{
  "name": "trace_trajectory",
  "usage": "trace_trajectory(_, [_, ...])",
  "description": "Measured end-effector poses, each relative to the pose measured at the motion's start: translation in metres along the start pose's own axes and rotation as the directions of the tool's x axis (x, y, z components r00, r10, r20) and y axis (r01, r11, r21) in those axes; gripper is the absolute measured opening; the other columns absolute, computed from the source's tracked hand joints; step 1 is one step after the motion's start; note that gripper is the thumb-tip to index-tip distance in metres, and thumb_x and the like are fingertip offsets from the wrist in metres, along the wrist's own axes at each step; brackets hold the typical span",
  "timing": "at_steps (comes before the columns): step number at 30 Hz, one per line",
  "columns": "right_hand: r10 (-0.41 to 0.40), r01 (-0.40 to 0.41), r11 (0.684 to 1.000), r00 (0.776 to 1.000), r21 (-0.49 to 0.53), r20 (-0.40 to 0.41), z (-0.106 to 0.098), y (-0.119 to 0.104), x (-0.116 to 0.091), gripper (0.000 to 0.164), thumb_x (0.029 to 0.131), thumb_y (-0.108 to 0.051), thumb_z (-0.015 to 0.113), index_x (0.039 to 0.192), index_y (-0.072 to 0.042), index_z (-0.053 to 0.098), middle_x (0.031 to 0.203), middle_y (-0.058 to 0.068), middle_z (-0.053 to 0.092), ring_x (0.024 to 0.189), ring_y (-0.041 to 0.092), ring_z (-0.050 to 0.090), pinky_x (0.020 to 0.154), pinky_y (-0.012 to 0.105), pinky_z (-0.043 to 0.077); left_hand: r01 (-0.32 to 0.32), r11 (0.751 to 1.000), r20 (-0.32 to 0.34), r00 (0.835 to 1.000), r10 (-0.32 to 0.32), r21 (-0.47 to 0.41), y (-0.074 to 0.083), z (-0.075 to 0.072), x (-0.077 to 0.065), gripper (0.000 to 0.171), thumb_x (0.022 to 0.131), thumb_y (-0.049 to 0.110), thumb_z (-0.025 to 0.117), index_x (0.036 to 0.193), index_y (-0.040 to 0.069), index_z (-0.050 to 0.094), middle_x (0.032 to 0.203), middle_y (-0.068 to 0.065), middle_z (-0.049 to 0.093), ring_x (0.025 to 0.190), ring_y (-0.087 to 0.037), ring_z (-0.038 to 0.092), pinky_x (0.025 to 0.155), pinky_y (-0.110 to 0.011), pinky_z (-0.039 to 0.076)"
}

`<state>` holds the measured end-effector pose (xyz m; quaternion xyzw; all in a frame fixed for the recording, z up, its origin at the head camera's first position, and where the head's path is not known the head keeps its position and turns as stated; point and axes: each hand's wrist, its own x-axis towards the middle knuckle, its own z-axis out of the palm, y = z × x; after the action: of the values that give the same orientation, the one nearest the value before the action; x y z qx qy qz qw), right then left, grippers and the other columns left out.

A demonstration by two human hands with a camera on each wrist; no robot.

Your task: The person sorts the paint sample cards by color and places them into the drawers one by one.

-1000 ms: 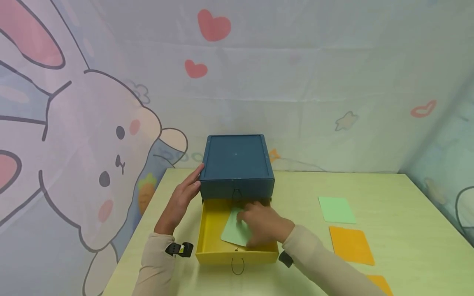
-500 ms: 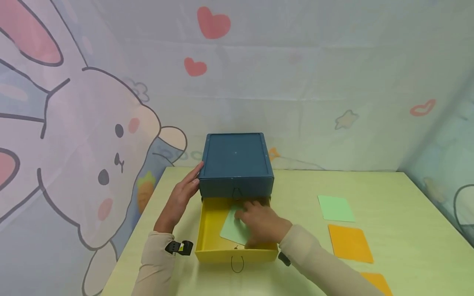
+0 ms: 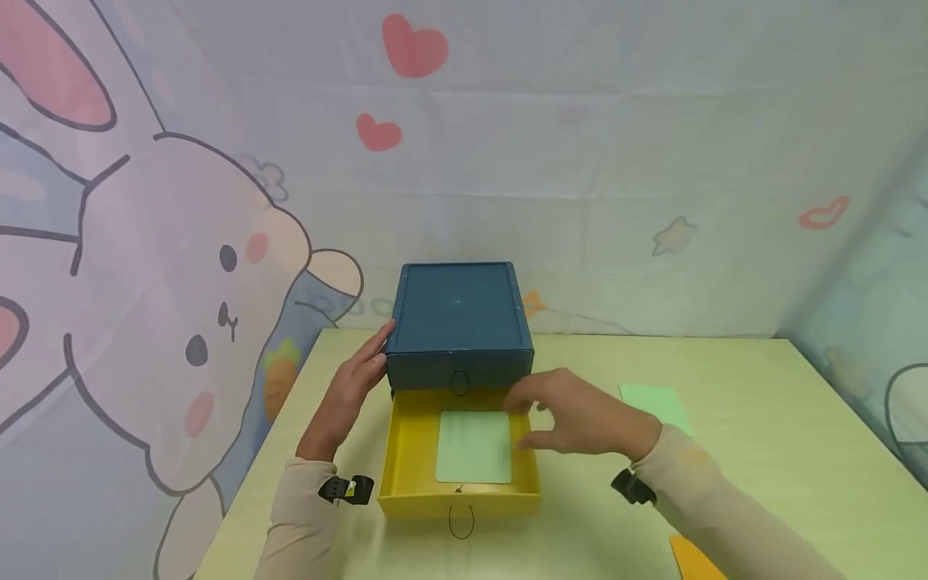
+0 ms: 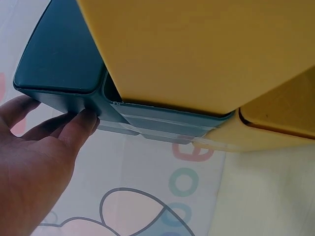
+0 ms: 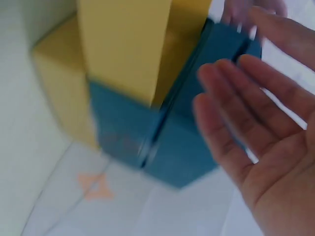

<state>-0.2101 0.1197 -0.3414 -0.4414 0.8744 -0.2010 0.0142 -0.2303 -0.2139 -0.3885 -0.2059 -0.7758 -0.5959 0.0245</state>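
- While the left hand [image 3: 344, 399] rests its fingertips against the left side of the blue top box [image 3: 458, 310], its fingers are extended, not clasped.
- The right hand [image 3: 582, 411] hovers at the right wall of the pulled-out yellow drawer [image 3: 413, 451], thumb and fingers parted and free of any hold.
- One pale green card [image 3: 474, 448] lies flat in that drawer, right of its middle and near its front wall.
- The blue box stands by the back edge of the tabletop [image 3: 594, 532], left of middle; a yellow casing [image 5: 59, 88] sits beneath the drawer's tier.
- Between middle and right edge lies a second green card [image 3: 658, 405], partly hidden by the right arm.
- Nearer the person, an orange card [image 3: 694, 560] shows in part.
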Motion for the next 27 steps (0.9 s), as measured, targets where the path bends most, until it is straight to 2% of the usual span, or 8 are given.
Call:
trace_trajectory(4, [0.065,-0.052,0.993,0.989,0.105,-0.129,-0.014,0.037,-0.019,0.024,0.086,-0.021,0.08,0.108,-0.018,0.072,0.104,-0.004,0.074,0.089,0.013,0.07,0.076,0.029,0.061,-0.001,1.0,-0.003,1.0,0.001,-0.002,0.001,0.001,-0.001,0.055,0.11,0.038,0.028,0.162,0.023,0.022,0.17,-0.004,0.017,0.157,-0.033,0.021,0.125,-0.058,0.022])
trace_trajectory(7, [0.215,-0.194,0.975,0.948,0.11,-0.234,-0.013,0.076,-0.032,0.016,0.088,-0.022,0.078,0.103,-0.016,0.073,0.099,0.001,0.074,0.085,0.013,0.069,0.072,0.028,0.06,-0.005,1.0,-0.009,1.0,0.006,0.006,0.001,0.0,-0.001,0.054,0.11,0.038,0.028,0.162,0.023,0.022,0.17,-0.005,0.017,0.156,-0.034,0.022,0.124,-0.059,0.023])
trace_trajectory(10, [0.417,-0.416,0.907,0.859,0.068,-0.297,0.001,0.116,-0.049,0.023,0.091,-0.023,0.074,0.104,-0.005,0.071,0.101,0.014,0.074,0.086,0.022,0.07,0.074,0.038,0.061,-0.006,1.0,-0.012,1.0,0.006,0.017,0.002,-0.002,-0.002,0.055,0.11,0.038,0.028,0.162,0.023,0.022,0.17,-0.004,0.017,0.156,-0.034,0.023,0.124,-0.058,0.023])
trace_trajectory(14, [0.672,-0.692,0.722,0.693,0.022,-0.262,0.026,0.157,-0.076,0.051,0.092,-0.034,0.069,0.117,0.011,0.06,0.108,0.031,0.068,0.088,0.041,0.067,0.07,0.049,0.059,-0.008,1.0,-0.008,1.0,0.009,0.027,0.005,-0.003,-0.003,0.056,0.11,0.038,0.029,0.162,0.021,0.021,0.17,-0.004,0.016,0.156,-0.034,0.022,0.124,-0.058,0.023])
trace_trajectory(17, [0.806,-0.819,0.574,0.562,0.016,-0.188,0.04,0.175,-0.091,0.074,0.09,-0.046,0.067,0.125,0.016,0.048,0.114,0.041,0.057,0.094,0.054,0.059,0.067,0.053,0.055,-0.012,1.0,-0.001,1.0,0.012,0.027,0.006,-0.003,-0.002,0.056,0.11,0.038,0.029,0.162,0.02,0.021,0.171,-0.004,0.015,0.157,-0.034,0.019,0.124,-0.058,0.022])
trace_trajectory(19, [0.86,-0.867,0.498,0.491,0.014,-0.137,0.047,0.182,-0.096,0.088,0.087,-0.055,0.068,0.13,0.017,0.04,0.119,0.046,0.05,0.099,0.061,0.053,0.068,0.057,0.053,-0.011,1.0,-0.001,1.0,0.011,0.029,0.006,-0.002,-0.001,0.055,0.11,0.037,0.029,0.162,0.02,0.021,0.171,-0.004,0.015,0.157,-0.033,0.018,0.124,-0.058,0.022])
trace_trajectory(22, [0.899,-0.9,0.435,0.434,0.005,-0.066,0.054,0.186,-0.098,0.103,0.082,-0.063,0.069,0.136,0.016,0.032,0.122,0.049,0.045,0.106,0.065,0.047,0.074,0.062,0.051,-0.007,1.0,-0.007,1.0,0.007,0.026,0.004,-0.002,-0.001,0.055,0.11,0.037,0.029,0.162,0.021,0.022,0.171,-0.004,0.015,0.157,-0.034,0.018,0.124,-0.058,0.022])
trace_trajectory(27, [0.914,-0.914,0.406,0.406,0.012,-0.017,0.057,0.185,-0.095,0.104,0.08,-0.059,0.073,0.139,0.015,0.03,0.124,0.049,0.043,0.11,0.063,0.046,0.075,0.061,0.051,-0.009,1.0,-0.005,1.0,0.009,0.017,0.002,0.0,-0.002,0.055,0.11,0.037,0.029,0.162,0.022,0.022,0.171,-0.004,0.015,0.158,-0.033,0.017,0.125,-0.059,0.021])
